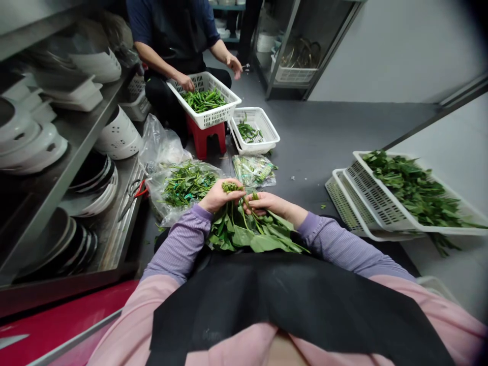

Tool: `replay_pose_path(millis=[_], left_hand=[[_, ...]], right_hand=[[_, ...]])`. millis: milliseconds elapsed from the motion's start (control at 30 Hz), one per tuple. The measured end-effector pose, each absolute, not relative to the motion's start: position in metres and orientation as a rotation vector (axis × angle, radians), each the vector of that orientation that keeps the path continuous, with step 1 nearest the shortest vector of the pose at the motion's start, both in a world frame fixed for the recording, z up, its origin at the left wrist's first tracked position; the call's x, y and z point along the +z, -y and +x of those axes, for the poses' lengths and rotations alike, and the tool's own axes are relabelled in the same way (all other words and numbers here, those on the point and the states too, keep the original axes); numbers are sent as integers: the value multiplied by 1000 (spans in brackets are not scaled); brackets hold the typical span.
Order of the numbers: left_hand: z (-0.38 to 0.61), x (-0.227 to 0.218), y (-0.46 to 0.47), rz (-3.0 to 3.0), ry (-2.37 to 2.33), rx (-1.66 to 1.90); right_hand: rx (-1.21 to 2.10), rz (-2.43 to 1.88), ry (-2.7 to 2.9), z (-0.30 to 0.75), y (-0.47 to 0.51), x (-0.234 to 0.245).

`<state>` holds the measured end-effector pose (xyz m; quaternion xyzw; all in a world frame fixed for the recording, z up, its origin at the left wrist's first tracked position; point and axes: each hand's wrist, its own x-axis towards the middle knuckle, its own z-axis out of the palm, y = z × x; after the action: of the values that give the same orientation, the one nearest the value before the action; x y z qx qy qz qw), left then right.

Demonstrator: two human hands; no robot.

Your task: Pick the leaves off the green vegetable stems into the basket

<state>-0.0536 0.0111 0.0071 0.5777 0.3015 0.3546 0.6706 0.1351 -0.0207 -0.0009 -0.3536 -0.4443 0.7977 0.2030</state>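
Note:
My left hand [219, 195] is closed round the stem ends of a bunch of leafy greens [247, 234] that hangs down over my black apron. My right hand [265, 203] is pinched on stems of the same bunch, right beside the left hand. Just beyond my hands an open plastic bag of more green stalks [186, 183] lies on the grey floor. To my right a white slotted basket [385, 198] holds picked leaves [412, 185].
Another person sits ahead with a hand on a white basket of green stems [204, 99] set on a red stool [204, 137]; a second basket [255, 129] is beside it. Steel shelves with white dishes [57, 147] and red-handled scissors [133, 193] run along my left.

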Motion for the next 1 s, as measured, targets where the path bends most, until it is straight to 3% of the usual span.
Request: replay_pose_path(millis=[233, 433, 633, 867, 1000], left_hand=[[-48, -1, -13, 1230, -774, 863], [-50, 0, -15, 1256, -817, 881], [-50, 1, -14, 1258, -810, 951], [-46, 1, -11, 1390, -873, 1026], [-45, 1, -13, 1391, -1000, 1100]], right_hand=[[1801, -1301, 1453, 133, 22, 12], [1865, -1218, 1594, 140, 19, 14], [1961, -1194, 1408, 140, 16, 6], [1767, -1373, 630, 128, 15, -8], [1625, -1432, 864, 133, 19, -8]])
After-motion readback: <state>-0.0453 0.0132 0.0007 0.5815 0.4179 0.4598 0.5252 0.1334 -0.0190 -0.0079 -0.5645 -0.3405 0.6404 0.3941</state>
